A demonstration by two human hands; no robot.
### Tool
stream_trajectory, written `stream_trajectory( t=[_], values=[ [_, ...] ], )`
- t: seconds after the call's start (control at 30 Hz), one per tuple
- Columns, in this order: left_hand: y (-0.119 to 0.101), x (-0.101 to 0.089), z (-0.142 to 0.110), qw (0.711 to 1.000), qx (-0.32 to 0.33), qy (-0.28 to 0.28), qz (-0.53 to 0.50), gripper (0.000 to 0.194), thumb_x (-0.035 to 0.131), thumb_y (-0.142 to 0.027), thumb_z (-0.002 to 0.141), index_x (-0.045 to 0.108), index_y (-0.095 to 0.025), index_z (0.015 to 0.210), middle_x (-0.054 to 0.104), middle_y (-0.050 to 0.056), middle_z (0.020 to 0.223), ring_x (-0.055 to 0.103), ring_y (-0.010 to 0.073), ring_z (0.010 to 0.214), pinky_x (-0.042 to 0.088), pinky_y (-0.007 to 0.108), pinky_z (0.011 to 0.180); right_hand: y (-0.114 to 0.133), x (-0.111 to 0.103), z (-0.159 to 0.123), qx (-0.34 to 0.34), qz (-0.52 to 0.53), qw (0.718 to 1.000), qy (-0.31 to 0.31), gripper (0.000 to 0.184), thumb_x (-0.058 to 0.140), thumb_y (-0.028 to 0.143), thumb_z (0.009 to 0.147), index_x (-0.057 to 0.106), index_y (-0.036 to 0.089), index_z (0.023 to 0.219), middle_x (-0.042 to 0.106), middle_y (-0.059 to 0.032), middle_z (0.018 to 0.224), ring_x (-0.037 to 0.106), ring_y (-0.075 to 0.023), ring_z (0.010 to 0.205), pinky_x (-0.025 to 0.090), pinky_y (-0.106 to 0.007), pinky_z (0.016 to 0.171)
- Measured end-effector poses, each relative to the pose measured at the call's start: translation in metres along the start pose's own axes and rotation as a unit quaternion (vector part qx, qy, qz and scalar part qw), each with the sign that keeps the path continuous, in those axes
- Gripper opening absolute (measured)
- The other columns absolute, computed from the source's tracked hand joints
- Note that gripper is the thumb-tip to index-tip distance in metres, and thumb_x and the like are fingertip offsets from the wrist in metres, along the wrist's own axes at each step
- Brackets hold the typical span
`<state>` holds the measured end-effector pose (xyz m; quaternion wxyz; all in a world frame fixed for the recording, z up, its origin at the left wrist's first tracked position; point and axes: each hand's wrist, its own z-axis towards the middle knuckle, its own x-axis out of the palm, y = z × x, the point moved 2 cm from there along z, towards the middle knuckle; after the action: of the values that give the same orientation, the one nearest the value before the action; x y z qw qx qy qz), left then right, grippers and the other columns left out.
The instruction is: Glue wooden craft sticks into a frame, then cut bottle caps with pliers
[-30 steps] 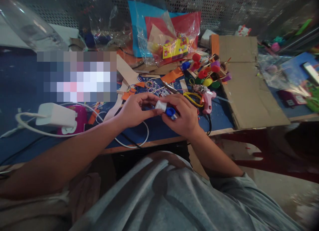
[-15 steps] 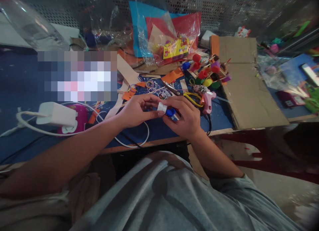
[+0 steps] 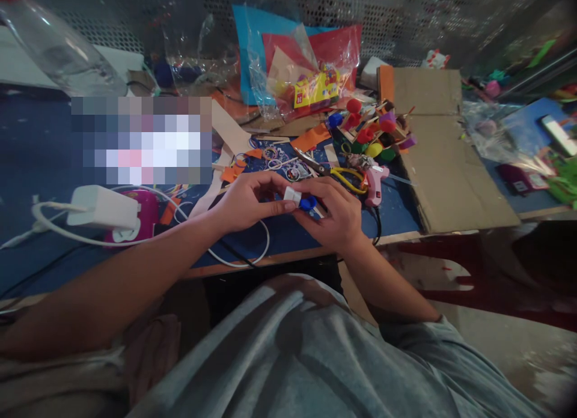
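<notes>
My left hand (image 3: 246,203) pinches a small white bottle cap (image 3: 292,195) between thumb and fingers, just above the blue table top (image 3: 45,160). My right hand (image 3: 336,217) is curled round a blue bottle cap (image 3: 308,202), which touches the white one. Both hands meet over the table's front part, close to its wooden front edge. What lies under the right palm is hidden.
A pink glue gun (image 3: 375,184) and yellow-handled pliers (image 3: 347,176) lie right of my hands. A white charger (image 3: 104,208) with a looping cable sits left. Coloured caps (image 3: 374,136), rubber bands (image 3: 274,157), plastic bags, a clear bottle (image 3: 58,48) and flat cardboard (image 3: 444,148) crowd the back.
Both hands have shifted very slightly, still holding the two caps together; the white cap has turned a little in the left fingers.
</notes>
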<state>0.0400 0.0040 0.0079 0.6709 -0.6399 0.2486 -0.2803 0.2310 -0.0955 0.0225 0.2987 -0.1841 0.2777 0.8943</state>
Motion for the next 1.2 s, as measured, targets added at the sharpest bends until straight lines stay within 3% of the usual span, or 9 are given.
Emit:
stream_trajectory(
  t=[0.2,0.3,0.37,0.43,0.53,0.6,0.8,1.07,1.2],
  values=[
    [-0.003,0.0,-0.002,1.0,-0.007,-0.005,0.01,0.052,0.111,-0.047,0.068,0.082,-0.017,0.1,0.076,0.002,0.086,0.066,0.0135,0.077,0.051,0.026,0.071,0.005,0.001,0.0,0.001,0.003,1.0,0.018,0.044,0.084,0.022,0.103,0.07,0.031,0.144,0.087,-0.0087,0.126,0.086,-0.0281,0.116,0.073,-0.045,0.102],
    [-0.005,0.0,-0.002,0.999,-0.014,-0.036,0.003,0.052,0.111,-0.043,0.064,0.079,-0.017,0.096,0.076,0.001,0.087,0.067,0.0134,0.078,0.054,0.026,0.074,-0.006,-0.021,0.001,0.014,-0.039,0.997,0.059,0.046,0.086,0.038,0.103,0.072,0.03,0.147,0.084,-0.0127,0.137,0.082,-0.0336,0.125,0.07,-0.052,0.108],
    [-0.006,0.0,-0.001,0.998,-0.015,-0.065,0.002,0.051,0.11,-0.042,0.063,0.078,-0.017,0.095,0.077,0.001,0.088,0.068,0.0134,0.079,0.056,0.026,0.076,-0.024,-0.048,-0.001,0.098,-0.11,0.985,0.084,0.033,0.082,0.044,0.105,0.08,0.027,0.133,0.086,-0.0115,0.12,0.084,-0.0307,0.106,0.069,-0.047,0.095],
    [-0.007,0.0,0.0,0.996,-0.014,-0.086,0.004,0.05,0.108,-0.041,0.063,0.078,-0.017,0.095,0.078,0.001,0.088,0.069,0.0133,0.079,0.057,0.026,0.076,-0.049,-0.079,-0.008,0.242,-0.206,0.943,0.1,0.024,0.076,0.045,0.106,0.082,0.024,0.113,0.084,-0.0096,0.099,0.079,-0.0276,0.087,0.064,-0.043,0.084],
    [-0.007,0.001,0.001,0.994,-0.011,-0.106,-0.005,0.051,0.109,-0.038,0.06,0.078,-0.017,0.095,0.079,0.002,0.09,0.071,0.0141,0.08,0.059,0.027,0.077,-0.078,-0.112,-0.026,0.425,-0.312,0.842,0.111,0.026,0.078,0.048,0.098,0.08,0.022,0.097,0.081,-0.0113,0.085,0.076,-0.032,0.086,0.055,-0.043,0.081],
    [-0.006,0.001,0.002,0.992,-0.003,-0.128,-0.019,0.053,0.111,-0.038,0.058,0.079,-0.018,0.095,0.079,0.002,0.089,0.071,0.0144,0.079,0.059,0.027,0.075,-0.088,-0.118,-0.037,0.481,-0.307,0.812,0.123,0.024,0.08,0.047,0.093,0.079,0.022,0.094,0.08,-0.0111,0.083,0.073,-0.0312,0.082,0.05,-0.041,0.077],
    [-0.003,-0.006,0.006,0.971,0.039,-0.226,-0.068,0.053,0.112,-0.04,0.056,0.079,-0.02,0.094,0.08,0.001,0.087,0.07,0.0125,0.08,0.057,0.024,0.076,-0.098,-0.113,-0.05,0.508,-0.231,0.826,0.078,0.035,0.085,0.051,0.087,0.068,0.024,0.072,0.071,-0.006,0.065,0.063,-0.0237,0.069,0.04,-0.034,0.065],
    [0.0,-0.006,0.006,0.973,0.05,-0.223,-0.039,0.052,0.11,-0.039,0.06,0.079,-0.02,0.097,0.08,0.001,0.086,0.071,0.0143,0.081,0.057,0.026,0.075,-0.093,-0.129,-0.052,0.509,0.018,0.853,-0.109,0.033,0.076,0.052,0.08,0.069,0.026,0.099,0.062,0.0019,0.072,0.048,-0.0158,0.051,0.035,-0.032,0.049],
    [-0.002,-0.005,0.004,0.974,0.048,-0.218,-0.031,0.051,0.108,-0.038,0.064,0.078,-0.021,0.101,0.078,0.0,0.088,0.069,0.0135,0.082,0.056,0.025,0.075,-0.078,-0.129,-0.038,0.465,0.162,0.86,-0.135,0.034,0.075,0.057,0.077,0.065,0.029,0.093,0.052,0.0024,0.072,0.04,-0.0161,0.054,0.032,-0.033,0.05]
  ],
)
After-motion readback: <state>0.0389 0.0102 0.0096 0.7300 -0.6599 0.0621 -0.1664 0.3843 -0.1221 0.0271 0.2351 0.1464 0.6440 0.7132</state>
